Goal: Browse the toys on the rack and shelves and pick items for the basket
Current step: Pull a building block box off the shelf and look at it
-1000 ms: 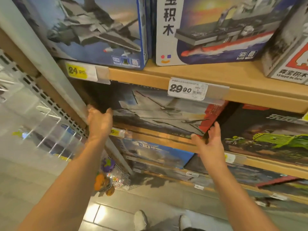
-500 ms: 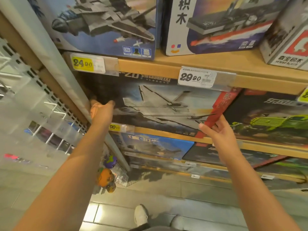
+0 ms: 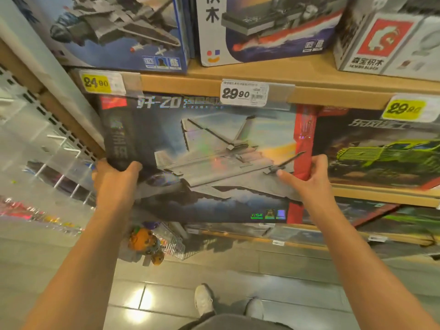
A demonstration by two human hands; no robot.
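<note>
A large dark box with a grey fighter jet (image 3: 209, 148) on its front and a red right edge sticks out of the middle wooden shelf, tilted toward me. My left hand (image 3: 114, 179) grips its lower left edge, thumb on the front. My right hand (image 3: 307, 175) holds the red right edge, with the forefinger stretched across the picture. No basket shows in this view.
Above, a wooden shelf (image 3: 297, 75) carries a blue jet box (image 3: 114, 29), a warship box (image 3: 269, 27) and a white block box (image 3: 385, 39). A green truck box (image 3: 385, 151) stands to the right. A white perforated rack (image 3: 35, 129) is at left, small orange toys (image 3: 142, 241) hang below.
Both hands closed on the jet box and drew it out of the shelf toward me; its lower edge now hangs past the shelf front.
</note>
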